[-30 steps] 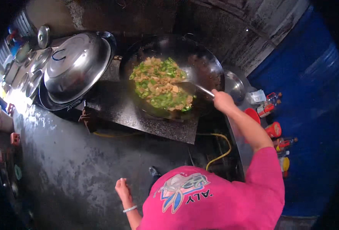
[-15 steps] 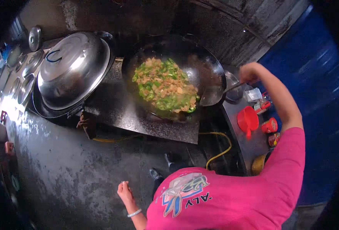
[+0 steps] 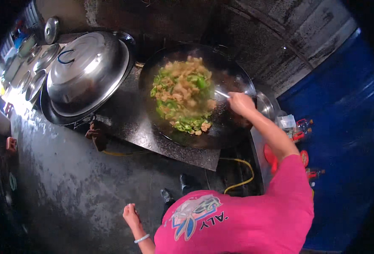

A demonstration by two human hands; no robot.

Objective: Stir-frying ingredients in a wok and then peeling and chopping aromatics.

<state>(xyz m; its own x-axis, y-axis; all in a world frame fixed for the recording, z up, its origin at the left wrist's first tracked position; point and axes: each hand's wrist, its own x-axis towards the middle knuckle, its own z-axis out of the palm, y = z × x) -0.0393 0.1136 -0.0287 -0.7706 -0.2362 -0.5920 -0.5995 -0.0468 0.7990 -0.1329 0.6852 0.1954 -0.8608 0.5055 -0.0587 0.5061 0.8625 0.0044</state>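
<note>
A large dark wok (image 3: 233,127) holds a stir-fry (image 3: 187,91) of green pepper pieces and light brown chunks. Reaching over the wok's right side, my right hand (image 3: 240,103) is closed round the handle of a metal spatula (image 3: 222,93). The spatula's blade is buried in the food and hidden. My left hand (image 3: 131,215), with a pale bracelet on its wrist, hangs low beside my body, away from the stove. Its fingers are curled in, and nothing shows in them.
Left of the wok, a big domed metal lid (image 3: 89,74) covers a second wok. A metal counter (image 3: 140,129) runs along the front. A red plastic scoop (image 3: 270,158) and bottles (image 3: 303,126) stand at the right, partly behind my arm. A yellow hose (image 3: 240,183) curves below.
My right hand has swung left over the wok, pushing the spatula from the right rim into the food. The food has shifted and heaped up. My left hand stays low and curled.
</note>
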